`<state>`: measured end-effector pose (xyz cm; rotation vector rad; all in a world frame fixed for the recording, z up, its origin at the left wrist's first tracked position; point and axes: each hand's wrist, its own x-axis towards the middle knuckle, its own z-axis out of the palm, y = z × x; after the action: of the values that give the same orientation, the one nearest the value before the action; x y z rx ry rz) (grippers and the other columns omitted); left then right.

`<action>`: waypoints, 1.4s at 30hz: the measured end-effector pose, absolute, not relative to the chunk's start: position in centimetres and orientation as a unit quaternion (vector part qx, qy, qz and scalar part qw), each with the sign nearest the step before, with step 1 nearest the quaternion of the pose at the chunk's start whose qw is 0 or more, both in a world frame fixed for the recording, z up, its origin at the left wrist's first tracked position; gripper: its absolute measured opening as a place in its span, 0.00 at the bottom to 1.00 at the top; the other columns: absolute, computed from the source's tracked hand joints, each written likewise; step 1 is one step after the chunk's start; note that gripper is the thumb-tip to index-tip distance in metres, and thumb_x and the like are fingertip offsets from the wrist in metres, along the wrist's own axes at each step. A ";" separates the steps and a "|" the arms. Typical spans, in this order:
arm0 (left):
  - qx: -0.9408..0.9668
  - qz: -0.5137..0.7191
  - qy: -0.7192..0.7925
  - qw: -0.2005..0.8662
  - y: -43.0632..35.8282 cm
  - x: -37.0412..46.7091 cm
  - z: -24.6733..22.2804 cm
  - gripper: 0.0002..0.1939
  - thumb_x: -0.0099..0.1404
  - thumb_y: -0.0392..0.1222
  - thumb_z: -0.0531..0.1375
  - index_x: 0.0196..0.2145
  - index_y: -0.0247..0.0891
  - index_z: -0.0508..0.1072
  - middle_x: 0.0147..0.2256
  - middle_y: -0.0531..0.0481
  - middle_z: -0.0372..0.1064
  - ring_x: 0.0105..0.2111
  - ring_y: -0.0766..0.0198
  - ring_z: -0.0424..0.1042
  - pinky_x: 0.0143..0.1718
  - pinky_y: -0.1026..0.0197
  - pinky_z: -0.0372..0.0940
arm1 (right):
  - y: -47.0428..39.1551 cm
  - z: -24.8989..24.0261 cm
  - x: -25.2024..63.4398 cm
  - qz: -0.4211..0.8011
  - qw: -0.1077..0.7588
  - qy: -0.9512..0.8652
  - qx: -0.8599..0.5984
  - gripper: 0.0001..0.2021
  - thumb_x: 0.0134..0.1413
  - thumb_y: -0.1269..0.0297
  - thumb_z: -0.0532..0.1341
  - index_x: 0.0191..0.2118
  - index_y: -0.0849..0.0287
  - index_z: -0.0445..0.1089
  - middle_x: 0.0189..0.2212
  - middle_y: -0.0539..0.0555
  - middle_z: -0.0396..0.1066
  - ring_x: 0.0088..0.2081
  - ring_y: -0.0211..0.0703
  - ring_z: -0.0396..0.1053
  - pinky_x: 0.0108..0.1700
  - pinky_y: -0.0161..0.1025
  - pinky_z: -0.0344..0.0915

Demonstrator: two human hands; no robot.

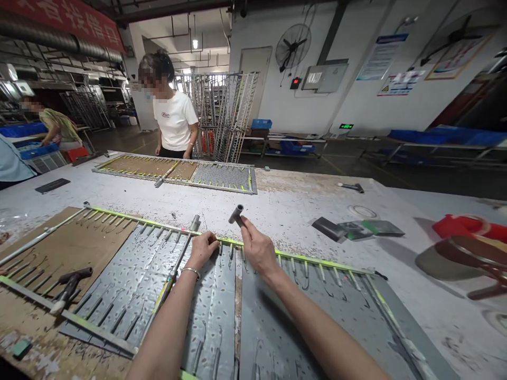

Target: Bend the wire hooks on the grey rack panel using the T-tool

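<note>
My right hand (257, 245) grips a T-shaped hammer (236, 213) with a tubular metal head, raised over the far bar of a metal rack frame (317, 260). Pegs with thin wire hooks (304, 274) line the yellow-green bars. At that same far bar, just left of the hammer, my left hand (204, 248) is closed with its fingertips pinched together. Whatever is between those fingers is hidden. Under the frame lie grey dimpled sheets (216, 301) and a brown board (67, 248).
Another T-shaped hammer (70, 285) rests on the frame's near-left bar; a third hammer (350, 187) lies at the back right. A second rack frame (222, 184) lies across the table before a standing person (174, 124). At right are a cap (447, 258) and dark pads (328, 229).
</note>
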<state>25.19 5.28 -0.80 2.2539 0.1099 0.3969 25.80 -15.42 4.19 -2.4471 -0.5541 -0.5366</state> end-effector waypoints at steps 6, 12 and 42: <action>0.898 0.161 0.026 0.408 5.2 24.9 -0.5 0.03 0.60 0.37 0.65 0.28 0.39 0.76 0.26 0.54 0.74 0.29 0.64 0.70 0.35 0.62 0.61 | -15.1 3.4 25.8 -0.102 0.256 -0.207 -0.939 0.18 0.74 0.64 0.55 0.61 0.57 0.74 0.37 0.56 0.79 0.36 0.54 0.78 0.39 0.40 0.73; 0.899 0.161 0.029 0.406 5.2 24.9 -0.5 0.03 0.60 0.38 0.66 0.28 0.38 0.76 0.28 0.52 0.75 0.30 0.63 0.71 0.36 0.62 0.61 | -14.4 3.6 25.3 -0.151 0.276 -0.222 -0.923 0.23 0.78 0.64 0.47 0.71 0.59 0.61 0.52 0.59 0.75 0.44 0.50 0.77 0.49 0.39 0.71; 0.914 0.176 0.023 0.364 5.3 25.0 -0.9 0.04 0.62 0.38 0.66 0.29 0.40 0.76 0.27 0.53 0.75 0.28 0.63 0.70 0.36 0.62 0.60 | -14.3 3.9 25.6 -0.171 0.256 -0.230 -0.923 0.22 0.77 0.65 0.49 0.70 0.60 0.63 0.50 0.60 0.76 0.44 0.52 0.77 0.47 0.40 0.72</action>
<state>24.97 5.29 -0.92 2.3520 0.0582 0.4536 25.57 -14.30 3.90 -2.5061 -0.6237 -0.4646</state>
